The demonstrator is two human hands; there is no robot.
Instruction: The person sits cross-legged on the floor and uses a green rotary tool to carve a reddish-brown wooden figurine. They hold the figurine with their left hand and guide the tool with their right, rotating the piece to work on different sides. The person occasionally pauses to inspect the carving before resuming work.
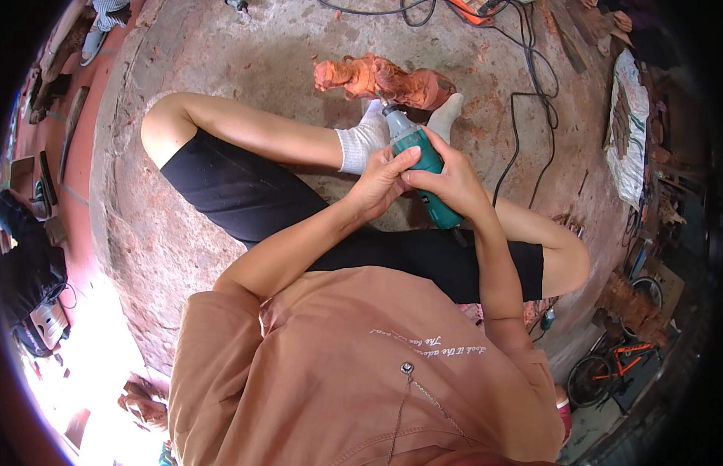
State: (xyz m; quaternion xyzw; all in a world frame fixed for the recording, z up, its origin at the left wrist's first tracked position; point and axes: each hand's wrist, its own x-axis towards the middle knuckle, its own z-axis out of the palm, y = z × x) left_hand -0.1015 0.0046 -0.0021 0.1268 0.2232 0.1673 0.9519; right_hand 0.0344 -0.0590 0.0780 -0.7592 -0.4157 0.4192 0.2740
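Both of my hands are wrapped round a green and grey die grinder point(430, 165), its nose pointing away from me. My left hand point(381, 180) grips its left side near the front, with the thumb on top. From the right, my right hand point(454, 180) closes round the body, thumb across it. The tool's tip meets or nearly meets the near side of a reddish-brown wood carving point(381, 81); exact contact is too small to tell. The carving lies lengthwise on the floor, left to right, against my feet in white socks point(365, 141).
Black cables point(524, 93) loop over the concrete floor point(260, 70) at the far right, near an orange tool point(474, 9). A white sack point(632, 128) lies at the right edge. An orange bicycle point(621, 361) stands lower right. Wood pieces point(72, 132) lie along the left.
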